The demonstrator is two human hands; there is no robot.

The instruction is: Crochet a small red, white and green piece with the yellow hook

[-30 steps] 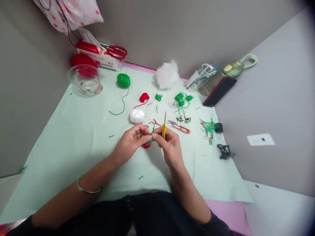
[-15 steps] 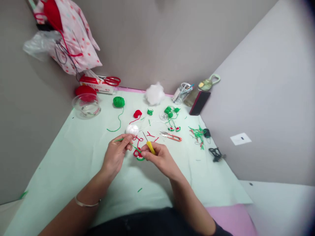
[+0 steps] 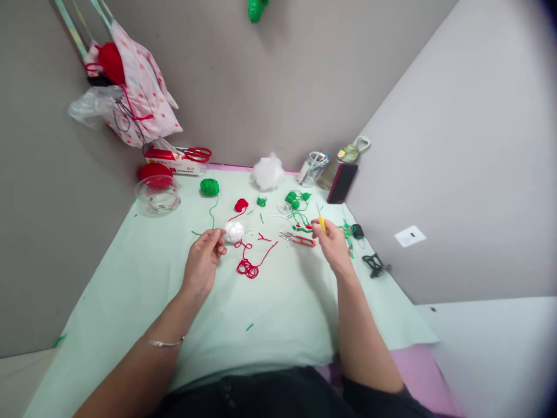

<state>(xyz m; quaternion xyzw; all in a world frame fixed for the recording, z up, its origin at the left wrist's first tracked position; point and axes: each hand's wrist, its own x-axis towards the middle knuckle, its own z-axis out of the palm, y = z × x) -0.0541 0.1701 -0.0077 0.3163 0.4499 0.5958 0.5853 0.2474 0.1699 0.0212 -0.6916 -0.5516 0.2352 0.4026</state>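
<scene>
My right hand is closed around a yellow-handled crochet hook, its thin metal shaft pointing up and away. Just left of those fingers lie small red and green crocheted pieces, partly covered. Orange-handled thread snips rest beside them. My left hand has thumb and fingers pressed together; whatever they may pinch is too small to make out. A white yarn ball sits right by its fingertips. Between the hands, loose red yarn is coiled on the pale green cloth.
Farther back are a green yarn ball, a red yarn bundle, white stuffing and green crocheted pieces. A plastic bowl stands left. A pen jar, a phone and a black clip are at right.
My right hand has moved right with the crochet hook, away from my left hand. The green strand between the hands and the red-and-green piece below them no longer show there.
</scene>
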